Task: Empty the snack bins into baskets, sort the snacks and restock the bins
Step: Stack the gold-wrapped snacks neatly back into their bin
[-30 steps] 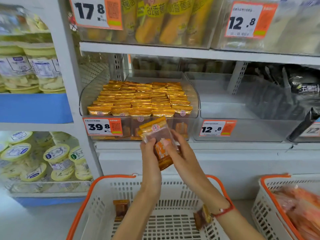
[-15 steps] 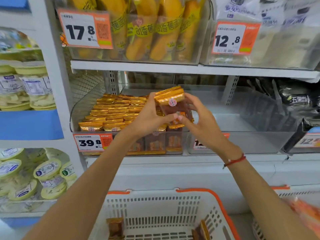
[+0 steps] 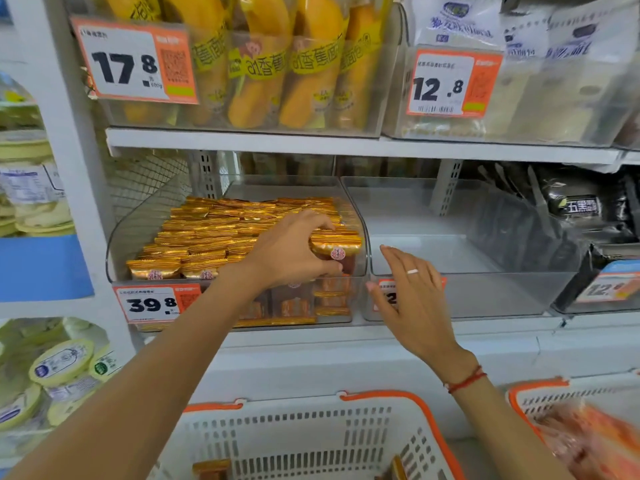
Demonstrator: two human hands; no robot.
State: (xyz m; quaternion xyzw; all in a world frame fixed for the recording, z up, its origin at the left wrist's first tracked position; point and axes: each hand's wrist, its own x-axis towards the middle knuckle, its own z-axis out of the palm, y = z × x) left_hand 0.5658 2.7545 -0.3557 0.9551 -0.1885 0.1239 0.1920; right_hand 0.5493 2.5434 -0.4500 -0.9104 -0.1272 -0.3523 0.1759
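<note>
A clear bin (image 3: 119, 237) on the middle shelf holds rows of gold-wrapped snack packs (image 3: 207, 233). My left hand (image 3: 294, 251) grips a small stack of gold packs (image 3: 337, 249) at the bin's front right corner, set down among the rows. My right hand (image 3: 412, 292) hovers open, fingers straight, in front of the neighbouring clear bin (image 3: 485, 244), which has nothing in it. Below stands a white basket with an orange rim (image 3: 391, 398), with two or three gold packs (image 3: 211, 469) left on its floor.
A second orange-rimmed basket (image 3: 540, 386) at the lower right holds orange-red packets. Banana-bread packs (image 3: 277, 64) fill the bin above. Black packets (image 3: 581, 209) sit in the bin at the right. Tubs (image 3: 62, 362) are stacked on the left shelving.
Both hands lifted the stack of gold packs from above the basket up to the bin. Now my left hand sets it at the front right corner and my right hand has let go and drawn back.
</note>
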